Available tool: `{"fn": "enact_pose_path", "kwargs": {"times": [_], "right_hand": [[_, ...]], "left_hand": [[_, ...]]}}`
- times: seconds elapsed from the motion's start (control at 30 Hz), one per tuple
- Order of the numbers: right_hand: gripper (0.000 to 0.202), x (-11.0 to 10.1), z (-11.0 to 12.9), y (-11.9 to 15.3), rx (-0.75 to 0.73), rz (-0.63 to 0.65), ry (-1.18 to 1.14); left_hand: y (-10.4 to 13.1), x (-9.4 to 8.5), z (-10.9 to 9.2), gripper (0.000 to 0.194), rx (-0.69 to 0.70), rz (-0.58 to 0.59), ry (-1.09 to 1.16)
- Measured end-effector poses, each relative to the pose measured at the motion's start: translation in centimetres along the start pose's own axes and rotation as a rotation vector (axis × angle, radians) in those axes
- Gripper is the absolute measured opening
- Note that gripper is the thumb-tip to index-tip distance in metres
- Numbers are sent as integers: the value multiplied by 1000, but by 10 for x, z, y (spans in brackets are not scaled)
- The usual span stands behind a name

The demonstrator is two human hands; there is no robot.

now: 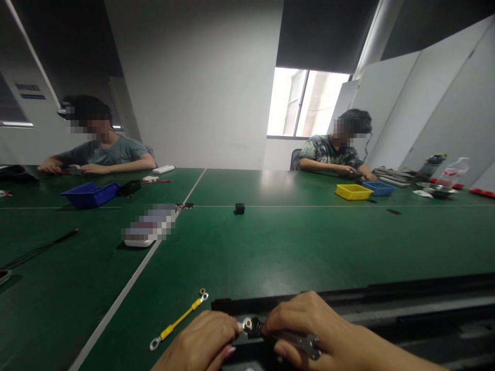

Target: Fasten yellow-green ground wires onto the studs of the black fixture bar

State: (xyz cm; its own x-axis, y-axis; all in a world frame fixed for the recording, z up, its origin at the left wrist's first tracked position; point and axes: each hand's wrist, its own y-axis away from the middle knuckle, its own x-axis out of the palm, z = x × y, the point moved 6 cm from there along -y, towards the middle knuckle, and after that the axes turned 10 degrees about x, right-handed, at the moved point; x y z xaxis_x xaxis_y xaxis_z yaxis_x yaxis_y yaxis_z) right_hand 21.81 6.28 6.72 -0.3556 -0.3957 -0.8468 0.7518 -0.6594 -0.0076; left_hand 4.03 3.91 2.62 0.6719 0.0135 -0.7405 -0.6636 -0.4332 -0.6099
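Note:
My left hand (203, 337) rests against the left end of a long black housing (402, 309), its fingers bent together beside a brass-coloured nut (248, 323) on a silver piece. What these fingertips pinch is hidden. An open-end wrench (305, 344) lies in the grip of my right hand (309, 324), its forked end sticking out beneath the palm. The right fingertips touch a small black part next to the nut. Left of the housing lies a short yellow cable (180, 320) with ring terminals, and a loose nut (202, 291) sits near its upper end.
On the green table (309, 247) are a white device with a blurred screen (149, 226), a small black cube (240, 208), a blue bin (91, 195), a yellow bin (352, 192) and another blue bin (379, 188). Two people sit across the table, working with their hands.

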Motion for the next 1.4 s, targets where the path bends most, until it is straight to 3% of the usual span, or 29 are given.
{"fn": "enact_pose_path", "kwargs": {"times": [0.2, 0.47, 1.4], "right_hand": [[21, 0, -1, 0, 7, 6, -1], [27, -5, -5, 3, 144, 0, -4], [26, -4, -6, 0, 146, -50, -18]], "left_hand": [[-1, -1, -2, 27, 3, 0, -11], [-4, -4, -4, 23, -19, 24, 25], [-3, -6, -4, 24, -10, -17, 12]]}}
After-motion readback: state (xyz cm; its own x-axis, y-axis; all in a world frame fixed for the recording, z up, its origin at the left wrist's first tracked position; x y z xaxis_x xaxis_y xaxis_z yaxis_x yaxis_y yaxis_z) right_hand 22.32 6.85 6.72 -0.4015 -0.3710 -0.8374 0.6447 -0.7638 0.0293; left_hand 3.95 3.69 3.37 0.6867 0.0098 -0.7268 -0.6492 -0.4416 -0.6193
